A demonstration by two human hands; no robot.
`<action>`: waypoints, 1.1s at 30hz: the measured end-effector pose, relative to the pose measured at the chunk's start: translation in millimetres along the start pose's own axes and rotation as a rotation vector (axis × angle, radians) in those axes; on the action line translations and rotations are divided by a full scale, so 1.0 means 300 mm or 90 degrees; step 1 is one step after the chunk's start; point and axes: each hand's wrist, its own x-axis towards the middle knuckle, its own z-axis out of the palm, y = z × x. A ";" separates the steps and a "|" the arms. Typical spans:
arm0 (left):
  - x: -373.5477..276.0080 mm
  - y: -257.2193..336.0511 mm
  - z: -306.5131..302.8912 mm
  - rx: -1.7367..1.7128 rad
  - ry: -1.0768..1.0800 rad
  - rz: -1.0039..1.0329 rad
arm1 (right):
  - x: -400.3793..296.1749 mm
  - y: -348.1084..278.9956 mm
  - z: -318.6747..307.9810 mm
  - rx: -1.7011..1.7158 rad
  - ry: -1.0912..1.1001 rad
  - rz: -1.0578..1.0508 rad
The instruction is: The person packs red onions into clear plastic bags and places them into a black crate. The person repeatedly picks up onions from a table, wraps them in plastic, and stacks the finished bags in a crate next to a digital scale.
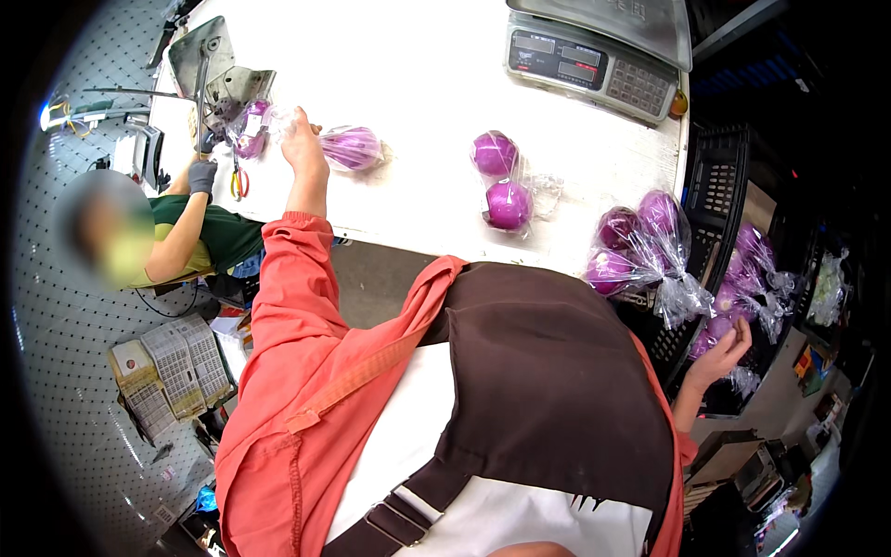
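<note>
My left hand reaches over the white table with its fingers closed on clear plastic. A bag of purple onions lies left of it and a single bagged purple onion right of it; which bag the gripped plastic belongs to is hard to tell. My right hand is at the black crate on the right, fingers apart, against bagged purple onions. Nearer the table's corner, a knotted bag of several onions overhangs the edge. Another bag with two onions rests on the tabletop.
A digital scale stands at the far right of the white table. At left, a co-worker's gloved hand is at a metal lever device, near yellow-and-red handled scissors. A black plastic crate stands beside the table.
</note>
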 end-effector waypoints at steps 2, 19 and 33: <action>0.018 0.012 0.018 -0.016 0.031 -0.042 | 0.018 0.065 -0.018 -0.061 0.026 0.075; 0.178 0.139 0.199 0.026 0.044 -0.074 | -0.075 0.232 0.103 -0.339 -0.178 0.168; 0.164 0.068 0.177 0.121 -0.058 -0.060 | -0.067 0.173 0.109 -0.290 -0.140 0.150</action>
